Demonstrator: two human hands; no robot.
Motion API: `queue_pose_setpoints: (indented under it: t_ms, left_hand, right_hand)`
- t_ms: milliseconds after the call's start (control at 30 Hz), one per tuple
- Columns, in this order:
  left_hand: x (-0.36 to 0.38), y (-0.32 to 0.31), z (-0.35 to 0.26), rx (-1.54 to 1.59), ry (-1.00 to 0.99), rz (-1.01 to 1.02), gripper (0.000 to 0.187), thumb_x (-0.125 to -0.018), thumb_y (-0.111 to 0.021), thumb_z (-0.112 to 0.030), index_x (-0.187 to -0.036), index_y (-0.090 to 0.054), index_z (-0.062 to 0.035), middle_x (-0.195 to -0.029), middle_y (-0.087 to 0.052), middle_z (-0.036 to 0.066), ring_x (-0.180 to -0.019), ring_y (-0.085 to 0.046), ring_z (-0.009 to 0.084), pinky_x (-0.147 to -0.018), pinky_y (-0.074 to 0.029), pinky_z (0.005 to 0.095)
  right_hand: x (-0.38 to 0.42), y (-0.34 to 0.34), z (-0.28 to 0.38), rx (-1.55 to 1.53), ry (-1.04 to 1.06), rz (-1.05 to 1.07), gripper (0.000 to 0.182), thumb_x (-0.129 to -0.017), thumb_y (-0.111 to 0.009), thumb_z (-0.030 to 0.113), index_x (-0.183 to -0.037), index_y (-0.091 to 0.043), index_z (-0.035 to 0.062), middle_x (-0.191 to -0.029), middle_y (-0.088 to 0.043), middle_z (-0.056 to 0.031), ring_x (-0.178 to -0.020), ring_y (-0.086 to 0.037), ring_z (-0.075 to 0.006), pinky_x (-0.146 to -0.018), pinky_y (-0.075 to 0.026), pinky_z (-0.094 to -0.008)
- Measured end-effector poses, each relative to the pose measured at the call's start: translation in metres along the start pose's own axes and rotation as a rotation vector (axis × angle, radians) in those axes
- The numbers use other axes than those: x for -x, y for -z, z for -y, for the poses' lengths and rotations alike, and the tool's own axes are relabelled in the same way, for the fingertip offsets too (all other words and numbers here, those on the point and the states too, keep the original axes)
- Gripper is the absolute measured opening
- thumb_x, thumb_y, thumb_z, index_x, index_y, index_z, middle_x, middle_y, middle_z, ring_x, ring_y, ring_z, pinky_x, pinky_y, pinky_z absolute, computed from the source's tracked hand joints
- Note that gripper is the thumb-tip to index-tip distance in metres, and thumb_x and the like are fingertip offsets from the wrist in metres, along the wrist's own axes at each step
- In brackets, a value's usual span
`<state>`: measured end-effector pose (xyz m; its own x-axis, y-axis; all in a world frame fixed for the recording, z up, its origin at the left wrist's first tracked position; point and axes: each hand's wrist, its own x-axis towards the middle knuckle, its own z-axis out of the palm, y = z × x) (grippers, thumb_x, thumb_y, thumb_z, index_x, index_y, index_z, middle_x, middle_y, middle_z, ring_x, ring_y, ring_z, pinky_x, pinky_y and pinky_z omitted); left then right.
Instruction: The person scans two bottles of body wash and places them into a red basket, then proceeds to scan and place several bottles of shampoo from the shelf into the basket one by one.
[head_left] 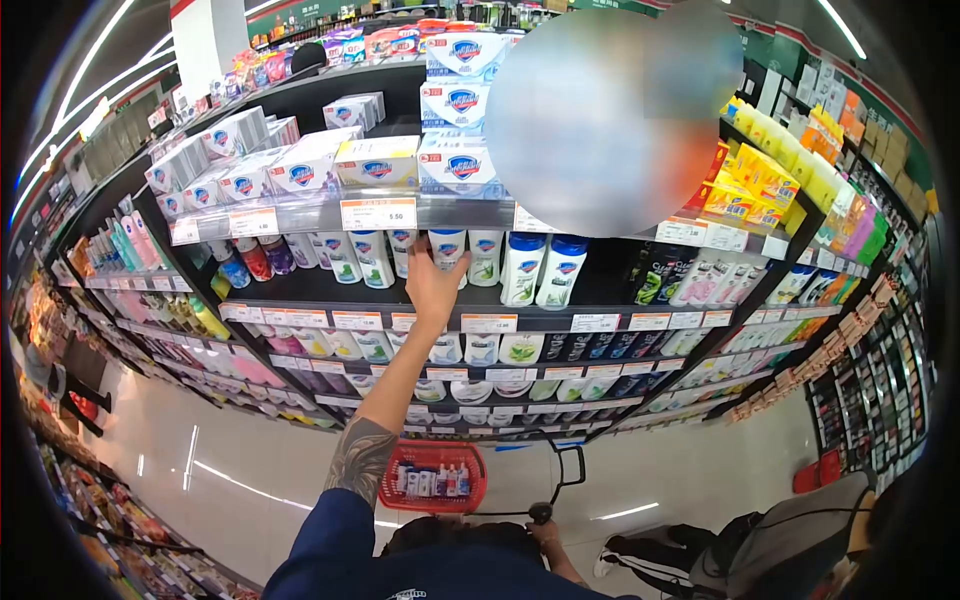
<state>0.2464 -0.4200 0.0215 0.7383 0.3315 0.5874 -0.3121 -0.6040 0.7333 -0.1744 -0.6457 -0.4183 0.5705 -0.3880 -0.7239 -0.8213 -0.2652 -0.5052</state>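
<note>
My left hand (437, 285) reaches into the upper bottle shelf, its fingers and thumb closed around the sides of a white bottle (449, 243) with a blue label. More white bottles (485, 258) stand beside it, and two with dark blue caps (524, 270) are further right. Low in the view, my right hand (546, 537) is closed at a black handle (541, 513); its fingers are partly hidden. A red basket (478, 480) on the floor holds several small bottles (436, 482).
Above the bottles, a shelf (290, 213) carries boxed soap (305, 173) and yellow packs (757, 175). A blurred patch covers part of it. Another person (790, 535) is at the lower right, near a red object (818, 471). Shelving with goods (110, 500) lines the left.
</note>
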Motion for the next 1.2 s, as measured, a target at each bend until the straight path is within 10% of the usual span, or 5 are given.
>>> queue_pose_setpoints:
  t_ms: [300, 600, 733, 967, 1200]
  left_hand:
    - [0.062, 0.089, -0.018, 0.502, -0.192, 0.038, 0.061, -0.076, -0.076, -0.002, -0.129, -0.046, 0.0026, -0.123, -0.054, 0.013, -0.113, -0.057, 0.0234, -0.096, -0.048, 0.034]
    - [0.197, 0.231, 0.003, 1.78, 0.946, 0.224, 0.072, -0.096, -0.041, -0.044, -0.148, -0.019, 0.0003, -0.149, -0.029, 0.024, -0.112, -0.057, 0.0382, -0.085, -0.055, 0.0518]
    - [0.24, 0.266, 0.031, 2.01, 0.994, 0.172, 0.071, -0.098, -0.039, -0.048, -0.15, -0.016, -0.0039, -0.153, -0.017, 0.025, -0.135, -0.033, 0.0444, -0.095, -0.047, 0.059]
    - [0.22, 0.312, 0.059, 1.746, 0.905, 0.337, 0.072, -0.098, -0.038, -0.046, -0.151, -0.01, -0.0051, -0.155, -0.009, 0.026, -0.14, -0.018, 0.0465, -0.098, -0.046, 0.0571]
    - [0.193, 0.349, 0.077, 1.652, 0.917, 0.334, 0.068, -0.1, -0.03, -0.051, -0.149, -0.017, -0.0047, -0.15, -0.026, 0.023, -0.124, -0.045, 0.0398, -0.084, -0.055, 0.0444]
  right_hand:
    - [-0.001, 0.0, -0.016, 0.026, 0.089, -0.089, 0.04, -0.067, -0.074, 0.029, -0.092, -0.067, -0.0021, -0.089, -0.07, -0.0197, -0.085, -0.068, -0.0339, -0.077, -0.053, -0.0417]
    - [-0.009, -0.001, 0.077, -0.1, 0.336, 0.127, 0.037, -0.074, -0.073, 0.029, -0.097, -0.064, 0.0021, -0.082, -0.068, -0.0108, -0.065, -0.062, -0.0186, -0.06, -0.05, -0.0356]
    - [0.102, 0.014, 0.221, -0.427, 0.4, 0.524, 0.018, -0.086, -0.064, 0.018, -0.097, -0.063, 0.0035, -0.081, -0.066, -0.0079, -0.061, -0.057, -0.0109, -0.052, -0.044, -0.027]
    - [0.305, 0.06, 0.362, 0.16, 0.924, 1.132, 0.053, -0.076, -0.074, 0.011, -0.122, -0.052, -0.0017, -0.095, -0.067, -0.0164, -0.084, -0.067, -0.0249, -0.075, -0.051, -0.0334]
    - [0.341, -0.007, 0.375, 0.369, 1.034, 0.949, 0.04, -0.068, -0.08, 0.01, -0.102, -0.063, -0.0012, -0.082, -0.069, -0.0136, -0.073, -0.067, -0.0228, -0.069, -0.051, -0.031]
